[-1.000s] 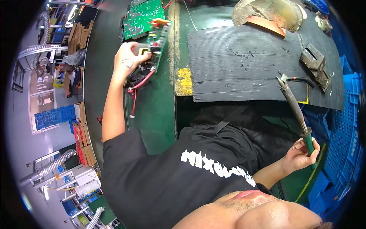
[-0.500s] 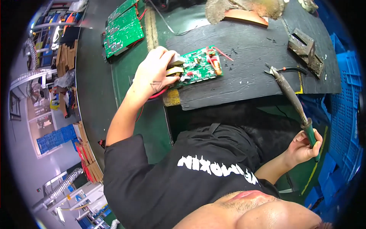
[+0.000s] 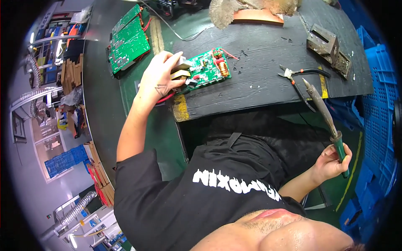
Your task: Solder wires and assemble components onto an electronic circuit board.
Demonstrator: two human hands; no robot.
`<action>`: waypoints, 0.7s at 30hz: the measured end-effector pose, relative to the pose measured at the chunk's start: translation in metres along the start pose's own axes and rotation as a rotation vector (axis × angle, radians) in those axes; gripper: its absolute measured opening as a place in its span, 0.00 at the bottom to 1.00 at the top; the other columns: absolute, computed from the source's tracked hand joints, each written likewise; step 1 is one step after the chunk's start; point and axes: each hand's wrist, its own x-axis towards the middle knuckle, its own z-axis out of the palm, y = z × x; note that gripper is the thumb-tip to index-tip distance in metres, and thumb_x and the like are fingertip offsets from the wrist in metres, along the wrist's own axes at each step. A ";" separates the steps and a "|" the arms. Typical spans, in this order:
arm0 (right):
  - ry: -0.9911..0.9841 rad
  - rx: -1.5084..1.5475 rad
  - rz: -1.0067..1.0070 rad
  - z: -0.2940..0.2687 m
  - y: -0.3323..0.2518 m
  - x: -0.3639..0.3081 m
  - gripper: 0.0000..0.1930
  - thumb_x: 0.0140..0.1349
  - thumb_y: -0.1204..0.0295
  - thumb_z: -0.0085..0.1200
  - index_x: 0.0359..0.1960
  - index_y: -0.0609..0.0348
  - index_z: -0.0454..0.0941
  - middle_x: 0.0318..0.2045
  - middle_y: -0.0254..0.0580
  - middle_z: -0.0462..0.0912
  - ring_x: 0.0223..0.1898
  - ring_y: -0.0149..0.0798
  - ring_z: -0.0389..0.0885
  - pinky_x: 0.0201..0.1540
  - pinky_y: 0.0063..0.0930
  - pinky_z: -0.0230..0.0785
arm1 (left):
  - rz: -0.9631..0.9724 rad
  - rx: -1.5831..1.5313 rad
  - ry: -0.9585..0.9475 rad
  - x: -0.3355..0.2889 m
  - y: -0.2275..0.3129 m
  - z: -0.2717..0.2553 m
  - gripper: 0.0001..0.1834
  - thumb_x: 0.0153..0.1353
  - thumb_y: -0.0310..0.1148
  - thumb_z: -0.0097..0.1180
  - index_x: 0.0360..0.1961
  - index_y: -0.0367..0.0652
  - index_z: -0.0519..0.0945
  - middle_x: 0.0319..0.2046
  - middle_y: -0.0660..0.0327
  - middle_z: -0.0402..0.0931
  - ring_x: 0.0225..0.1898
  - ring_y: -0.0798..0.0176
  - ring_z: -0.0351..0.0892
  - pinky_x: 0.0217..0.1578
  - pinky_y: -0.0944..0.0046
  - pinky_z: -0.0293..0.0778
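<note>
My left hand (image 3: 161,77) grips the left end of a green circuit board (image 3: 209,69), fingers over its metal and yellow-wrapped parts. The board bears a copper coil (image 3: 222,69) at its right end, and a red wire sticks out there. On the right, my right hand (image 3: 333,163) is closed round the green handle of a soldering iron (image 3: 321,102). Its bare tip points up and away, in the air near the table's front edge. Beyond the tip lie diagonal cutters (image 3: 289,74) with black handles, jaws toward the left.
A larger green circuit board (image 3: 129,46) lies at the far left. A slotted metal block (image 3: 324,44) stands at the right, and a lumpy brownish mass (image 3: 224,12) sits at the back by an orange block (image 3: 258,17). Blue crates (image 3: 379,83) border the right side.
The soldering iron's tip has drawn back from over the cutters, which now show whole. The view has shifted slightly. My left hand keeps its grip on the circuit board.
</note>
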 end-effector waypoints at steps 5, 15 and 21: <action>0.030 0.001 0.005 0.003 0.002 0.001 0.24 0.72 0.53 0.44 0.49 0.64 0.79 0.30 0.54 0.86 0.19 0.35 0.77 0.18 0.19 0.66 | 0.144 -0.037 -0.151 0.013 -0.010 -0.017 0.35 0.52 0.39 0.73 0.60 0.40 0.75 0.48 0.51 0.77 0.53 0.46 0.77 0.54 0.55 0.76; 0.020 0.018 0.004 0.012 -0.001 -0.002 0.24 0.71 0.53 0.45 0.48 0.65 0.79 0.28 0.53 0.85 0.19 0.35 0.77 0.18 0.20 0.66 | 0.433 -0.046 0.038 0.127 -0.058 0.018 0.15 0.56 0.28 0.65 0.44 0.41 0.78 0.38 0.52 0.80 0.42 0.46 0.81 0.44 0.53 0.78; 0.030 -0.006 -0.003 0.019 -0.004 -0.006 0.24 0.71 0.53 0.45 0.47 0.65 0.79 0.27 0.52 0.85 0.19 0.35 0.77 0.18 0.20 0.66 | 0.350 -0.185 0.026 0.127 -0.074 0.031 0.12 0.53 0.26 0.62 0.40 0.39 0.78 0.31 0.52 0.78 0.36 0.47 0.80 0.40 0.52 0.77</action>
